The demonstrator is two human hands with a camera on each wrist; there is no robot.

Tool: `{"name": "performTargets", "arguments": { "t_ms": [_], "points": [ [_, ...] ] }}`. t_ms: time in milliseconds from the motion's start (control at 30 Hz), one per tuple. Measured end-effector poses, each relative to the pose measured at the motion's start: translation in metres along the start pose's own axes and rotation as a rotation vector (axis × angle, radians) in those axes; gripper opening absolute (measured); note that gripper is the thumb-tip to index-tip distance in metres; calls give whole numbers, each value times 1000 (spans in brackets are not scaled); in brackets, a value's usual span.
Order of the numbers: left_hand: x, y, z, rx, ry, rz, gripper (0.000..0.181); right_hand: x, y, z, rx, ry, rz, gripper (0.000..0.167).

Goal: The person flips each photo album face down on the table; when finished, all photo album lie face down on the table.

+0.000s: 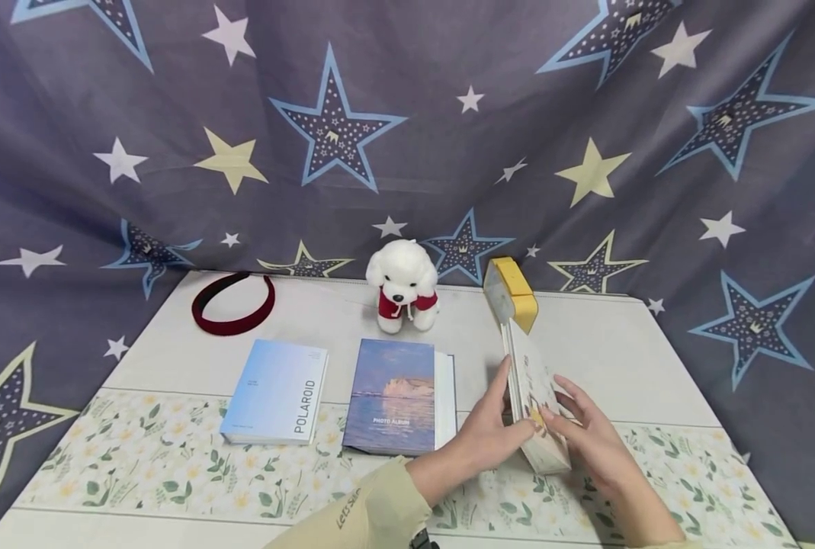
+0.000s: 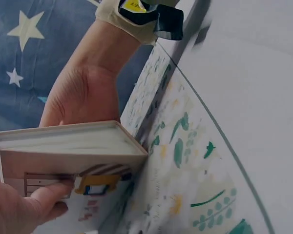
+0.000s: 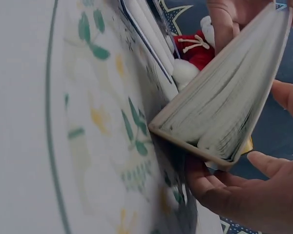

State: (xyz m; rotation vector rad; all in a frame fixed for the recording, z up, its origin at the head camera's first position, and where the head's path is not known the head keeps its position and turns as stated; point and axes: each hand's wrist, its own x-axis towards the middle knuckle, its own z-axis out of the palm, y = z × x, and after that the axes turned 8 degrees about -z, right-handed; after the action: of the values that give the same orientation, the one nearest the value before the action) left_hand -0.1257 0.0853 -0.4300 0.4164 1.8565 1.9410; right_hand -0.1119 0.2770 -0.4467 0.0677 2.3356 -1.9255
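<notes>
Between both hands a cream hardcover album stands tilted on its lower edge, a drawing with a yellow patch on its cover. My left hand grips it from the left, thumb across the near edge. On the right, my right hand holds the cover side with its thumb and fingers. The right wrist view shows the album's pages slightly fanned between the covers. Part of the drawing is hidden by fingers. Left of the hands lies a blue-purple photo album, its white inner block sticking out on the right.
A light-blue POLAROID album lies farther left. Behind stand a white plush dog in red and a yellow-edged box-like object. A dark red headband rests at the back left. A starry curtain borders the table.
</notes>
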Motion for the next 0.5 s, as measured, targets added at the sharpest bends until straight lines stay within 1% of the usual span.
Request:
{"name": "performTargets", "arguments": {
  "t_ms": [67, 167, 233, 300, 333, 367, 433, 500],
  "points": [
    [1, -4, 1, -71, -5, -1, 92, -1, 0, -3, -47, 13, -7, 84],
    [2, -9, 0, -168, -36, -31, 92, -3, 1, -7, -88, 20, -32, 83],
    [2, -12, -1, -190, -53, -61, 93, -4, 3, -10, -130, 32, -52, 82],
    [3, -14, -2, -185, -64, -91, 93, -5, 5, -13, -169, 44, -64, 82],
    [3, -15, -3, -164, -64, -103, 94, -5, 6, -14, -197, 50, -68, 82],
    [3, -16, -3, -124, -58, -114, 94, -6, 6, -15, -221, 56, -65, 83],
    [4, -18, -4, -26, -42, -136, 93, -7, 6, -16, -256, 60, -53, 84],
    [4, -21, -5, 88, -33, -150, 97, -8, 6, -17, -268, 54, -34, 86]
  ]
}}
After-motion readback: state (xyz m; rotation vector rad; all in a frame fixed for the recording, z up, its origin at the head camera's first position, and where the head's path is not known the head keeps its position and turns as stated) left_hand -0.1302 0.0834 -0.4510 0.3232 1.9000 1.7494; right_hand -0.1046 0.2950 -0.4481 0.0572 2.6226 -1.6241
